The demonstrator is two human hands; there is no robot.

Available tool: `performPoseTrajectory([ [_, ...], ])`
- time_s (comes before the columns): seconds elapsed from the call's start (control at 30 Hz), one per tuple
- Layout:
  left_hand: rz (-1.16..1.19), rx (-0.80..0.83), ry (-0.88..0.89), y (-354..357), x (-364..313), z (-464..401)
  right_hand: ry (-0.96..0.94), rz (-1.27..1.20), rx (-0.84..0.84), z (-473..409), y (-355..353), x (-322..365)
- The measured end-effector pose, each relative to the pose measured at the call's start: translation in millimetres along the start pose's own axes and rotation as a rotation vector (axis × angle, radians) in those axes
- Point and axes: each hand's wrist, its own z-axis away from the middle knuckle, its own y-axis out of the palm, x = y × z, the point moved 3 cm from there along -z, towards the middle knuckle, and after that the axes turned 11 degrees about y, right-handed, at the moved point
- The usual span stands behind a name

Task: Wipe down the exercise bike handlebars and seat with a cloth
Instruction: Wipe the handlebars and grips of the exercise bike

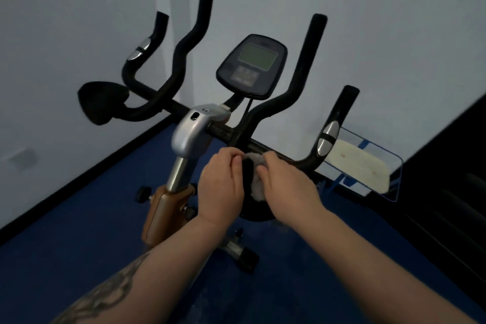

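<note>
Cloth point(254, 166) bunched on handlebars point(286, 159), pinched between fingers of both hands.

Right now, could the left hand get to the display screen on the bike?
Probably yes: the left hand pinches the cloth at the handlebar, and nothing visible blocks the way up to the screen.

Both forearms reach forward, the left one tattooed. The left hand point(220, 187) and right hand point(288, 188) sit close together, backs up, fingers point(265, 163) curled in a grip.
</note>
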Motion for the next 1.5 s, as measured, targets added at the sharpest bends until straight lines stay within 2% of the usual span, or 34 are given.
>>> performPoseTrajectory([
  [0.2,-0.123,-0.052,-0.108,-2.6,-9.3,6.3,-0.159,0.079,0.103,-9.4,-4.3,-9.6],
  [0.3,-0.107,-0.063,-0.236,1.9,-7.2,30.5,-0.291,0.102,0.056,-17.6,-3.6,2.2],
  [0.43,-0.06,-0.134,-0.374,6.4,-8.8,68.2,-0.434,-0.122,0.077,-12.7,-5.1,-9.1],
  [0.53,-0.023,-0.158,-0.426,5.0,-12.2,78.5,-0.544,-0.268,0.005,-9.8,-15.3,-22.9],
  [0.7,0.019,-0.302,-0.427,2.8,-23.7,78.8,-0.634,-0.19,-0.128,-10.2,-21.0,-5.8],
  [0.8,0.033,-0.333,-0.413,4.4,-29.8,77.9,-0.689,-0.193,-0.093,-12.9,-20.9,-14.9],
  [0.93,0.031,-0.361,-0.434,4.5,-29.2,76.6,-0.715,-0.205,0.039,-25.1,-29.3,-29.3],
  [1.1,0.044,-0.363,-0.419,3.1,-28.1,73.6,-0.694,-0.042,-0.075,-6.8,-20.8,-13.3],
  [1.27,0.021,-0.271,-0.414,-9.7,-19.2,70.5,-0.705,-0.141,0.148,-16.8,-31.2,-24.2],
  [1.4,0.015,-0.212,-0.42,-11.4,-12.5,71.2,-0.799,-0.301,-0.037,-20.6,-47.6,10.0],
  [1.5,-0.031,-0.203,-0.419,-9.9,-8.5,76.8,-0.87,-0.244,-0.084,-15.7,-31.6,35.6],
])
